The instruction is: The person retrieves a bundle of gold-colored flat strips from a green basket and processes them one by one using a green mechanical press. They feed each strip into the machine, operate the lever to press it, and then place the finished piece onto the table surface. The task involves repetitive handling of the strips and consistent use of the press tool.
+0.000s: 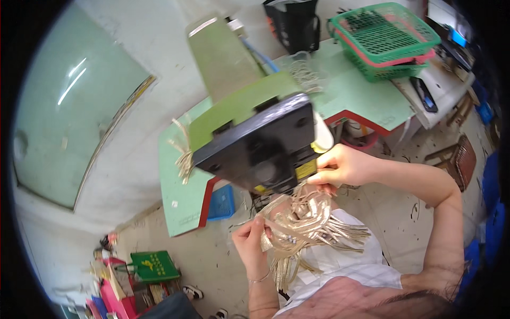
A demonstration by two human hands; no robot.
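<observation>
A bundle of thin, shiny gold straps (313, 218) lies across my lap, its loose ends fanning out to the right and downward. My left hand (249, 237) is closed around a gold strap at the bundle's left side. Under the front of a green machine with a black head (255, 143), my right hand (340, 167) pinches at the upper end of the gold straps. Its fingertips are close to a yellow patch on the black head. The machine hides the spot where the straps come nearest to it.
Around the machine runs a pale green table (366, 98) with a red edge. On it are more gold straps (184, 162), pale strands (304, 77) and stacked green and pink baskets (382, 32). A phone (423, 94) lies at right. A blue basket (221, 202) and green bag (154, 266) sit lower.
</observation>
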